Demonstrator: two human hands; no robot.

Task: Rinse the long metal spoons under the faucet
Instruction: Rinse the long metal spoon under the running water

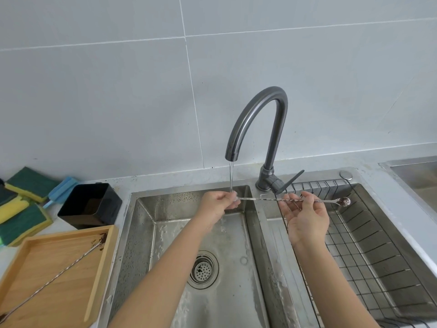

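Now | both hands (218, 202) (305, 216) pinch spoon (267, 199) | over sink divider (262, 223) | under stream (231, 176)

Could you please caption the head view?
Both hands hold a long spoon under the running faucet.

Bright, even daylight, soft faint shadows, mild sheen on the faucet (256, 119), wide-angle bending at edges
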